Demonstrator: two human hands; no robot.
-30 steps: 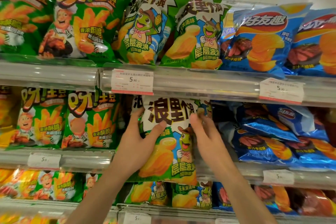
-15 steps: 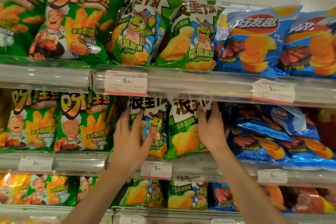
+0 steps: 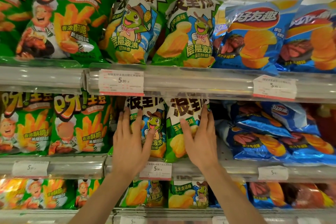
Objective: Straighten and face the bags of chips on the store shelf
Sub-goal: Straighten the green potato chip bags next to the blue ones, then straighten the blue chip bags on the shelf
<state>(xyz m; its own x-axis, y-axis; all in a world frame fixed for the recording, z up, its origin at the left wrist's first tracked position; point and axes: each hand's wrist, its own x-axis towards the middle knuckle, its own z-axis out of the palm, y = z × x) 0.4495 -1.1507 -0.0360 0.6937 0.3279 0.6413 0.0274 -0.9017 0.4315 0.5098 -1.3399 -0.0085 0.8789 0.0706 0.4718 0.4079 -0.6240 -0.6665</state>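
A: Standing on the middle shelf (image 3: 236,168), both turtle bags were upright, long axis vertical, printed fronts facing out.

B: Hands?

A: The left hand (image 3: 130,143) lay flat, fingers straight, on the left turtle bag (image 3: 156,123). The right hand (image 3: 200,140) lay flat, fingers extended, on the right turtle bag (image 3: 179,132).

B: Legible text?

A: The price tag (image 3: 156,170) below read "5.90". The right bag showed "玉米浓汤味", partly covered, so probably.
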